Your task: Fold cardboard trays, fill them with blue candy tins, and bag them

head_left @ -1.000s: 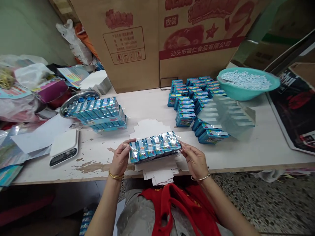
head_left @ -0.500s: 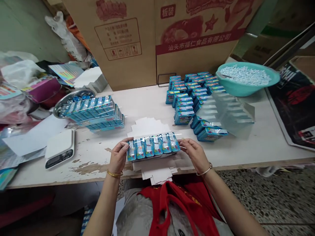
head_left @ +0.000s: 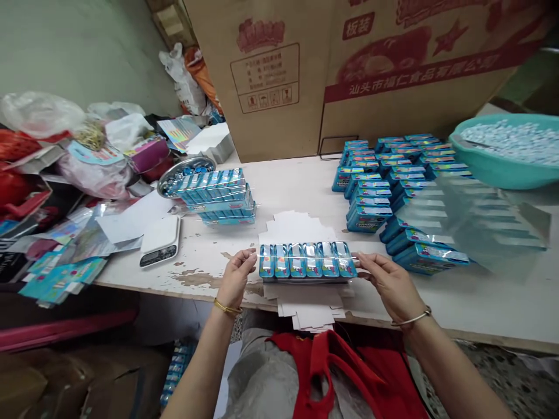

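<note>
A row of several small blue boxes [head_left: 308, 262] stands side by side in front of me under clear plastic film, above a pile of white card sheets [head_left: 301, 224]. The film juts past both ends of the row. At the row's left end, my left hand [head_left: 236, 276] is closed, thumb and fingers pinching the film's edge. My right hand [head_left: 388, 285] pinches the film at the right end, its fingers bent. What lies under the row is mostly hidden.
Wrapped packs [head_left: 218, 201] are stacked left, before a metal bowl [head_left: 162, 187] and a white scale [head_left: 161, 238]. Loose blue boxes [head_left: 371, 215] stand in rows at right, near clear plastic sheets [head_left: 502, 227] and a turquoise basin [head_left: 489, 174]. A large carton [head_left: 279, 128] stands behind.
The camera view has swung left, so the table's contents appear further right. Both hands stay at the row's ends, and the row's tops now look more level.
</note>
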Demonstrator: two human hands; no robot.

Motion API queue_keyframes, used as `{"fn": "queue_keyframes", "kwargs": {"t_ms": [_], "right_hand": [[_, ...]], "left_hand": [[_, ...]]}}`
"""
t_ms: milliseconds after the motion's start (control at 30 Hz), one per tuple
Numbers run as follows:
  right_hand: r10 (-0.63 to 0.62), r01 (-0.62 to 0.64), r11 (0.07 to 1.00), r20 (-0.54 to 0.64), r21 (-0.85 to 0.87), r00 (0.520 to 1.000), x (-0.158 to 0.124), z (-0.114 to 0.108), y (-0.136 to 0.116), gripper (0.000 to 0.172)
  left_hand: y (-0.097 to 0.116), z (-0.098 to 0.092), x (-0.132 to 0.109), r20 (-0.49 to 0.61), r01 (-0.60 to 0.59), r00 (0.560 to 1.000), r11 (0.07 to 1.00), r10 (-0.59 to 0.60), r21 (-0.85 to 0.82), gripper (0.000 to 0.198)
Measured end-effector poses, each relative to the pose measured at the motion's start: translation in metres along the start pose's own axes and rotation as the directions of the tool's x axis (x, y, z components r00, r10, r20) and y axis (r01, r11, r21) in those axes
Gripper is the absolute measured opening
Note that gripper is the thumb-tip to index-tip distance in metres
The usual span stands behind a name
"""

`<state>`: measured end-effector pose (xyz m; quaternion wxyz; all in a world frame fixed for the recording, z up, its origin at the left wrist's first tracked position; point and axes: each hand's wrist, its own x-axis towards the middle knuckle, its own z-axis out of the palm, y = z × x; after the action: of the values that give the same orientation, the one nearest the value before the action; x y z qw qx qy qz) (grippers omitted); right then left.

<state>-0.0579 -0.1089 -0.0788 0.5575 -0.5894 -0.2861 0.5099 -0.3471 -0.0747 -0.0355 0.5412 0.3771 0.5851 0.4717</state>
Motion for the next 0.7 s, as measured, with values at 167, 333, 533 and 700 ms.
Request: {"fn": "queue_keyframes", "kwargs": {"t_ms": [167,333,533,700], "right_hand": [[-0.048,0.047,0.998,-0.004,-0.04,0.999,-0.003,0.0,-0.008,0.041],[-0.09,0.098,0.987,0.07,-0.125,0.994,0.0,0.005,-0.033,0.043],[-0.12,0.163,0.977,0.274,-0.14,0.954,0.015,0.059,-0.108,0.045],[-0.349,0.389,0.921,0.408,-0.018,0.844,0.032,0.145,-0.182,0.038]], "left_hand": [[0.009,0.004,-0.003,0.05,0.034,0.998,0.998,-0.032,-0.043,0.034],[0.026,-0.004,-0.002,0.056,-0.039,0.998,0.998,0.036,0.056,0.03],[0.108,-0.038,0.015,0.042,-0.232,0.972,0.972,0.23,0.044,0.029],[0.209,-0.082,0.048,-0.079,-0.41,0.899,0.892,0.43,0.188,0.018]]}}
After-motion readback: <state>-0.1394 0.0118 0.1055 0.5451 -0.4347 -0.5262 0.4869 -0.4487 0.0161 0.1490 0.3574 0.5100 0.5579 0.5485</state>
